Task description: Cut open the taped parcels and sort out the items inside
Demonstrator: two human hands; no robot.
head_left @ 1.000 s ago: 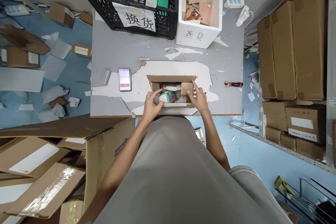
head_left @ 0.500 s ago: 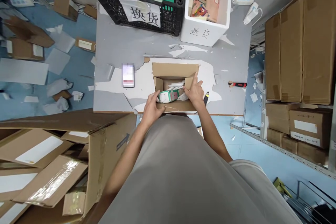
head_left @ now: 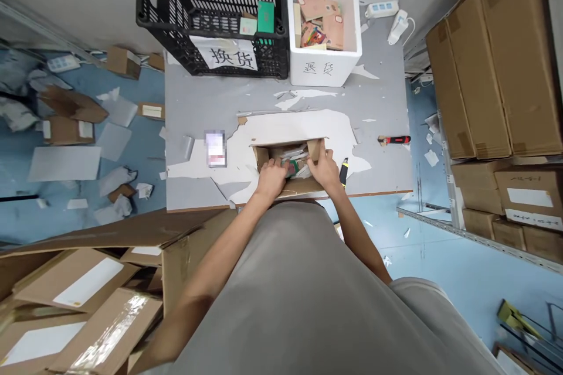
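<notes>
A small open cardboard box (head_left: 303, 187) rests near the table's front edge. Inside it lie a green-and-white package (head_left: 292, 168) and some white paper or plastic (head_left: 295, 153). My left hand (head_left: 271, 179) reaches over the box's left side, fingers bent over the package's left end, which it hides. At the right side, my right hand (head_left: 324, 168) grips the box by its wall and flap, forefinger stretched along the edge. A black-and-yellow utility knife (head_left: 343, 171) lies just right of that hand.
Behind the box stand a black plastic crate (head_left: 176, 50) and a white foam box (head_left: 323, 70) holding pink packets. A phone (head_left: 215, 149) lies left, a red-and-black cutter (head_left: 396, 140) right. A large carton (head_left: 193, 252) of parcels stands front left; shelved cartons (head_left: 521, 64) are on the right.
My left hand has moved from the box's left edge inward over the package, which now sits lower in the box. The rear flap no longer stands up in view. The camera view has shifted.
</notes>
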